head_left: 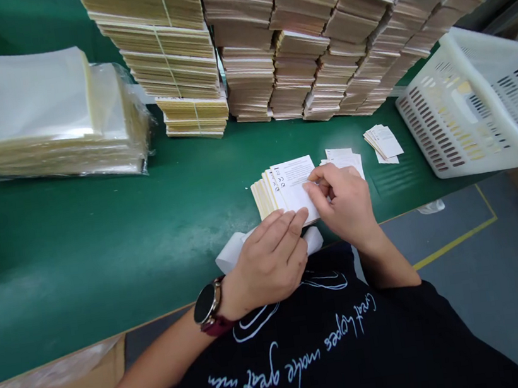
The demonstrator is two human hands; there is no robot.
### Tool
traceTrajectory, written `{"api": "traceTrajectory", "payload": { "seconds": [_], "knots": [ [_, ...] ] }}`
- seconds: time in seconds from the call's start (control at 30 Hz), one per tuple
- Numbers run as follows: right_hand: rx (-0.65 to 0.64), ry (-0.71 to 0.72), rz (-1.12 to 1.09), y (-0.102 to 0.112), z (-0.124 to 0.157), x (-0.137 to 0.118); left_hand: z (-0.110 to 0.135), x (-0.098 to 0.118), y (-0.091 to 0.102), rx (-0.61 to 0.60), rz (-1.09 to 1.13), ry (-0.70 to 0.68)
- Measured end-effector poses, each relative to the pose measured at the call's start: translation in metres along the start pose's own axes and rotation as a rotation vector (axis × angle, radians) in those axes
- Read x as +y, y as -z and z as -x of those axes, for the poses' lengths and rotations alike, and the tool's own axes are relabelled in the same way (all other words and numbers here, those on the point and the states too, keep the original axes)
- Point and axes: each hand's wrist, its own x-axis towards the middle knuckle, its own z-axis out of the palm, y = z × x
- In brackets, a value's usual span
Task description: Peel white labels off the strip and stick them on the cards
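Note:
A fanned stack of white printed cards [292,174] with yellowish edges lies on the green table near its front edge. My left hand [274,252], with a watch on its wrist, rests along the near side of the stack, fingers stretched out and close together. Thumb and forefinger of my right hand [343,199] pinch at the right edge of the top card. Behind that hand, a second small group of white cards [350,160] is partly covered. Under my left hand a white rolled item [231,253] shows at both sides; its kind is hidden.
Tall stacks of bundled cards [248,81] line the back of the green table [104,252]. Plastic-wrapped clear sheets [18,105] lie at the left. A small pile of cards [383,141] sits right of my hands, beside a white plastic basket [448,112] at the table's right end.

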Motion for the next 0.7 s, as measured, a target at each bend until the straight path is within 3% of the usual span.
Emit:
{"api": "traceTrajectory", "payload": {
  "seconds": [0.1,0.23,0.33,0.53,0.63,0.7],
  "knots": [
    [0.024,-0.117,0.075,0.002,-0.003,0.013,0.000,-0.001,0.000,0.001,0.009,0.000],
    [-0.075,-0.289,-0.200,0.005,-0.006,0.035,0.001,-0.001,0.001,-0.009,0.033,0.006],
    [-0.163,-0.297,-0.454,0.005,-0.004,0.033,0.000,-0.001,0.000,-0.016,0.025,0.006],
    [-0.121,-0.264,-0.638,0.001,0.000,0.024,-0.001,-0.002,-0.001,-0.022,0.007,-0.019],
    [-0.041,-0.279,-0.598,0.007,0.004,0.050,0.003,-0.003,-0.001,0.070,0.094,-0.002],
    [0.017,-0.284,-0.371,0.017,0.010,0.073,0.007,-0.004,0.000,0.162,0.156,0.055]
  ]
}}
